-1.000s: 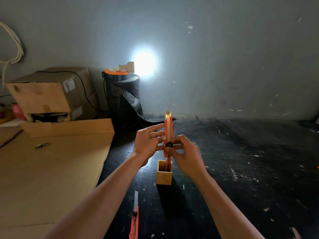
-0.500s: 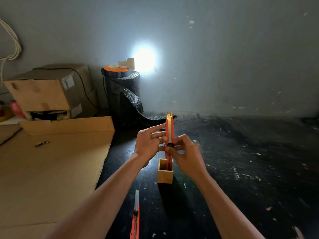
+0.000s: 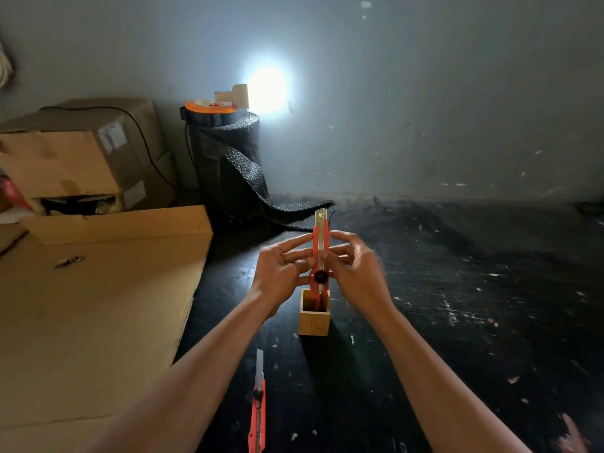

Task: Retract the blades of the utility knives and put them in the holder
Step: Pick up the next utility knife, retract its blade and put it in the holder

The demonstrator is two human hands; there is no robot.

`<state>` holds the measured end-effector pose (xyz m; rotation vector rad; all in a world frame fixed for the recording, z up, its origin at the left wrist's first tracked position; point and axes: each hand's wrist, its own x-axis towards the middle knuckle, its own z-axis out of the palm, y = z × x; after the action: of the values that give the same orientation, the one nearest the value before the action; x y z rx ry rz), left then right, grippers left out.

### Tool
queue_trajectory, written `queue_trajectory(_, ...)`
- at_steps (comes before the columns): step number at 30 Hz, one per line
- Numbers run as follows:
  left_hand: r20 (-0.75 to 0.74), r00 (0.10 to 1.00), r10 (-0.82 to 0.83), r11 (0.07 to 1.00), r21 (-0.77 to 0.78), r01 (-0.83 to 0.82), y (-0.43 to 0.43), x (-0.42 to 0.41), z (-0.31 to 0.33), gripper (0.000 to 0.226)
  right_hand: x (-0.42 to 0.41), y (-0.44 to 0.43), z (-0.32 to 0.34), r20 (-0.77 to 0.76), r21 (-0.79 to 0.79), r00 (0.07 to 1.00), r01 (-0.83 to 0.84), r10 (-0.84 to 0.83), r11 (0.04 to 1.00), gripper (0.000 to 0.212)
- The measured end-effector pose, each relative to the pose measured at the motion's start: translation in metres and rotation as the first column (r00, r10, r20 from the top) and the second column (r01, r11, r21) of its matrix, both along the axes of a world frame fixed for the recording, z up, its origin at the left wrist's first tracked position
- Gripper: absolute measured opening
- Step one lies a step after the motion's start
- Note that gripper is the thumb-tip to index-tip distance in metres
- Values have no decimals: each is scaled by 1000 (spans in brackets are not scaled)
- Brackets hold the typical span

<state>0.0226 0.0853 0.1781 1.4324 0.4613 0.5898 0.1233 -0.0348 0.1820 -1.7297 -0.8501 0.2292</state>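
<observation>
Fingers (image 3: 295, 248) of the left hand (image 3: 281, 273) and fingers (image 3: 343, 243) of the right hand (image 3: 356, 273) meet around an orange knife (image 3: 319, 253) that stands upright between them. Both hands pinch its body from either side, the left from the left edge and the right from the right edge, with the upper fingers spread loosely and not fully curled. The knife's black slider knob (image 3: 321, 276) sits just below the fingertips, and a short metal tip shows at the top end, above the fingers. Whether any blade length is still out there is hard to tell. The lower end of the knife dips into a small square wooden holder (image 3: 313, 322), which stands on the dark floor (image 3: 457, 305) directly under the hands.

Nearer the person than the fingers, between the two forearms, a second orange knife (image 3: 257, 410) lies flat on the floor with its blade extended, pointing toward the holder and well apart from it. Left of the left hand a flat sheet of cardboard (image 3: 98, 322) covers the floor. Beyond the fingers, against the wall, stand a dark roll of bubble wrap (image 3: 228, 165) and a cardboard box (image 3: 81, 152).
</observation>
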Motion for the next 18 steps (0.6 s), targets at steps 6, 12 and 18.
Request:
queue_trajectory(6,-71,997,32,999,-4,-33,17,18,-34,41,24,22,-15,-66,-10,998,-21,21,1000,15)
queue_trajectory(12,-335,929,159,978,180,-103,44,35,-98,42,51,50,-63,-45,-150,996,67,-75,986,13)
queue_trajectory(18,-524,846,93,977,213,24,45,46,-153,65,67,74,-122,-15,-332,993,105,-117,937,15)
